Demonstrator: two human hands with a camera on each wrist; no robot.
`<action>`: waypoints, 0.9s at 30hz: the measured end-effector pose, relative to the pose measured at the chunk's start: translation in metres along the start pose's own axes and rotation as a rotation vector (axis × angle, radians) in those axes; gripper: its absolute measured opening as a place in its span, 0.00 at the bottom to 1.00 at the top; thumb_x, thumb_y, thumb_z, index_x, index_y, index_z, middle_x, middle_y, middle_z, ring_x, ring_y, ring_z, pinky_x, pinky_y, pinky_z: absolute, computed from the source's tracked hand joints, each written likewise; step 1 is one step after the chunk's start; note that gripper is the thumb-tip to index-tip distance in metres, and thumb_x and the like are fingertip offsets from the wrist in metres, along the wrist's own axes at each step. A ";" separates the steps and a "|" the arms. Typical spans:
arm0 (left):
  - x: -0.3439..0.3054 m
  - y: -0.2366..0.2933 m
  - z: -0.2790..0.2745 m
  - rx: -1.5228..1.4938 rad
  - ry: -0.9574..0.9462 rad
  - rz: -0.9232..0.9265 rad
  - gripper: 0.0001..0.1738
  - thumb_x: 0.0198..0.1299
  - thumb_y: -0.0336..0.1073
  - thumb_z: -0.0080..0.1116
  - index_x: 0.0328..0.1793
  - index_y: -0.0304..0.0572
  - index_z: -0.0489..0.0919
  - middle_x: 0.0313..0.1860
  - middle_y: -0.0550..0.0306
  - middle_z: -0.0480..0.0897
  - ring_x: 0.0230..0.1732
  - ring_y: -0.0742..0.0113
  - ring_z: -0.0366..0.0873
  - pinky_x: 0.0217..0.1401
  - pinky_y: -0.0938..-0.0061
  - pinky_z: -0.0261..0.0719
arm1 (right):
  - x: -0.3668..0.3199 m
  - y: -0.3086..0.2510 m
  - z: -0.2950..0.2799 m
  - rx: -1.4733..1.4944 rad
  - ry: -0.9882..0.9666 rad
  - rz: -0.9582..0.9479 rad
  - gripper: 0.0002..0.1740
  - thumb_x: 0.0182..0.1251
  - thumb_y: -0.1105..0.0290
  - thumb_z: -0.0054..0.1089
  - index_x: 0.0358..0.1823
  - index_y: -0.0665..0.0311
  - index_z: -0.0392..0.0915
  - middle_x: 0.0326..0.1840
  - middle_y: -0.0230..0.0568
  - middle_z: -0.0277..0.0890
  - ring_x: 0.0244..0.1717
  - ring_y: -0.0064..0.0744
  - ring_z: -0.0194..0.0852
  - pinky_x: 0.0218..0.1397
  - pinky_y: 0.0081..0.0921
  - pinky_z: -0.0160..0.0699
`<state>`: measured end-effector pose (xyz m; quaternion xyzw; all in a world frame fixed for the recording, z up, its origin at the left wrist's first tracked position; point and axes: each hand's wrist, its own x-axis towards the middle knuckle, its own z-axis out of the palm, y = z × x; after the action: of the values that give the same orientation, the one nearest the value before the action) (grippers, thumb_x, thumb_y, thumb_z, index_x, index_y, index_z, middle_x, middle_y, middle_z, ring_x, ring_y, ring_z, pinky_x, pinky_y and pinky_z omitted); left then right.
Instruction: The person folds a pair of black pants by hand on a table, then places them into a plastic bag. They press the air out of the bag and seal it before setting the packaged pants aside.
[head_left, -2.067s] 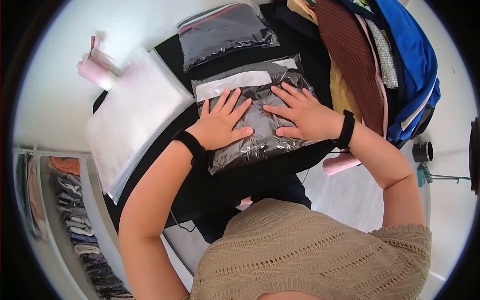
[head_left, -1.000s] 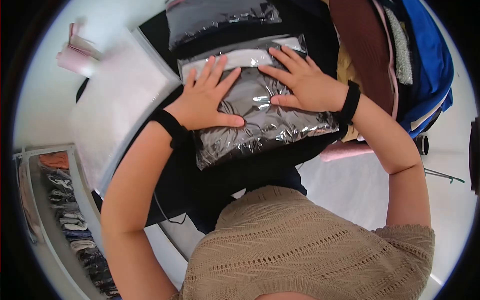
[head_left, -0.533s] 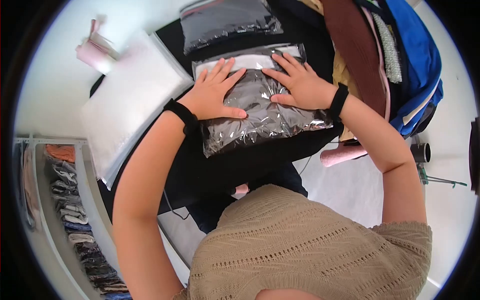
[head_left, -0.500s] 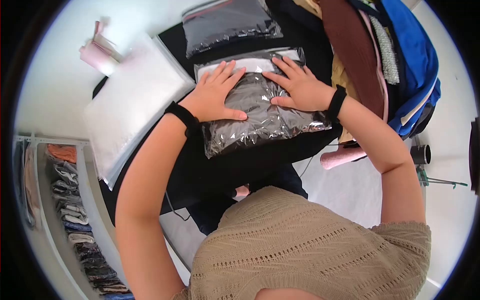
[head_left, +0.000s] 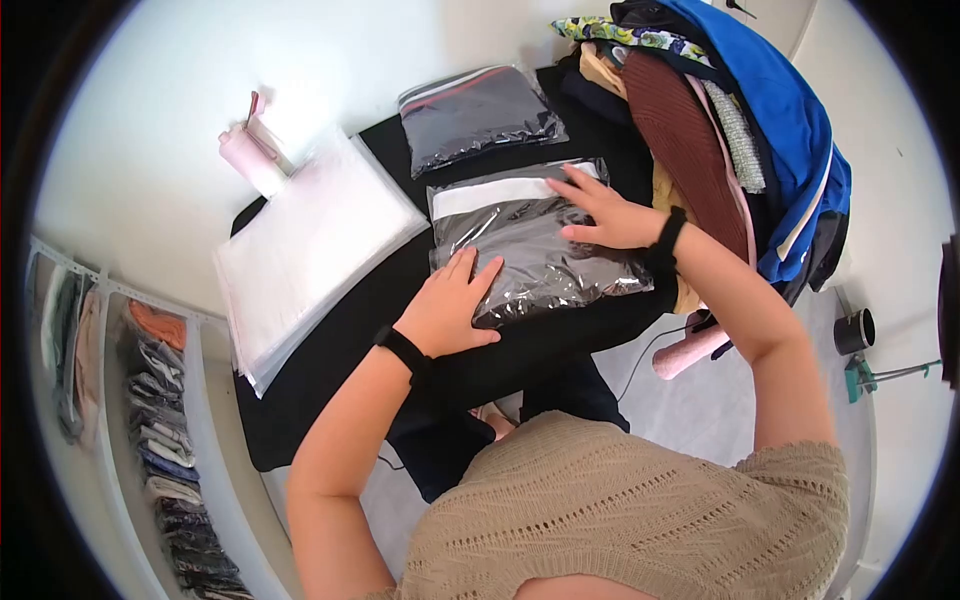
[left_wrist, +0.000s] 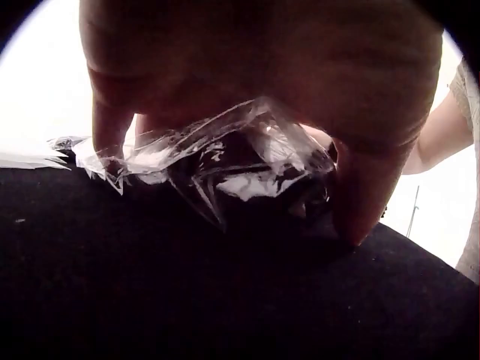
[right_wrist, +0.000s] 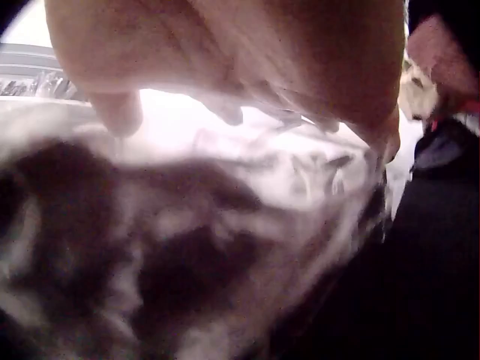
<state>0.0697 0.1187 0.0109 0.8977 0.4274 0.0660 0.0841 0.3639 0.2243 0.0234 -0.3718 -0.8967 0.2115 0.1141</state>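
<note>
A clear plastic bag (head_left: 530, 240) holding a folded dark grey garment with a white band lies on the black-covered table. My left hand (head_left: 450, 308) rests at its near left corner, fingers spread; in the left wrist view that hand (left_wrist: 262, 75) arches over the crinkled plastic (left_wrist: 255, 157), thumb down by the black cloth. On the bag's upper right part lies my right hand (head_left: 615, 215), fingers extended. The right wrist view shows this hand (right_wrist: 240, 60) above the shiny bag (right_wrist: 187, 240), fingertips on or close to its surface.
Another bagged grey garment (head_left: 480, 115) lies behind. Stacked clear bags (head_left: 310, 250) cover the left of the black table (head_left: 330, 385), beside a pink cylindrical object (head_left: 250, 160). Piled clothes (head_left: 690, 150) stand at the right. A shelf with folded bagged clothes (head_left: 170, 440) is at lower left.
My left hand has moved from the bag's upper left part toward the near left corner, uncovering the white band. The right hand stays near the upper right. The head view has shifted.
</note>
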 end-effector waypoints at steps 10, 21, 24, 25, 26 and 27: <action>0.005 -0.011 -0.002 -0.306 0.063 -0.045 0.46 0.41 0.39 0.70 0.67 0.32 0.61 0.67 0.32 0.66 0.70 0.41 0.64 0.71 0.62 0.65 | -0.086 -0.049 0.012 -0.453 0.071 -0.102 0.45 0.44 0.72 0.71 0.69 0.52 0.62 0.70 0.49 0.58 0.69 0.50 0.58 0.70 0.46 0.61; -0.015 -0.020 -0.010 -0.415 0.013 -0.102 0.60 0.35 0.45 0.79 0.74 0.37 0.56 0.76 0.39 0.57 0.77 0.47 0.54 0.77 0.65 0.54 | -0.089 -0.035 0.025 -0.038 0.324 0.000 0.37 0.43 0.81 0.65 0.61 0.59 0.69 0.63 0.47 0.69 0.62 0.50 0.70 0.64 0.36 0.71; -0.025 -0.029 -0.009 -0.399 0.080 -0.036 0.59 0.34 0.44 0.80 0.73 0.38 0.59 0.76 0.43 0.57 0.75 0.46 0.56 0.76 0.62 0.57 | -0.089 -0.034 0.015 0.037 0.308 -0.030 0.35 0.44 0.81 0.64 0.60 0.61 0.70 0.59 0.48 0.73 0.58 0.50 0.73 0.61 0.35 0.73; -0.029 -0.031 -0.007 -0.385 0.093 -0.062 0.54 0.37 0.41 0.79 0.72 0.41 0.61 0.75 0.46 0.60 0.75 0.48 0.57 0.76 0.62 0.58 | -0.090 -0.034 0.011 0.097 0.269 -0.018 0.33 0.45 0.81 0.64 0.59 0.62 0.71 0.58 0.49 0.74 0.56 0.49 0.74 0.60 0.34 0.73; -0.029 -0.032 -0.007 -0.383 0.095 -0.062 0.54 0.37 0.41 0.79 0.72 0.41 0.61 0.75 0.46 0.60 0.75 0.48 0.57 0.76 0.62 0.58 | -0.091 -0.037 0.006 0.096 0.270 -0.020 0.33 0.45 0.81 0.64 0.59 0.62 0.71 0.58 0.49 0.74 0.56 0.49 0.74 0.60 0.34 0.73; -0.030 -0.031 -0.006 -0.383 0.124 -0.047 0.49 0.40 0.38 0.76 0.70 0.42 0.64 0.73 0.47 0.64 0.75 0.50 0.58 0.76 0.62 0.58 | -0.092 -0.042 -0.001 0.090 0.223 -0.024 0.33 0.45 0.81 0.64 0.59 0.63 0.71 0.56 0.50 0.75 0.54 0.49 0.75 0.59 0.34 0.74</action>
<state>0.0263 0.1157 0.0089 0.8494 0.4322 0.1992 0.2282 0.4025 0.1319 0.0395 -0.3769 -0.8724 0.2074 0.2320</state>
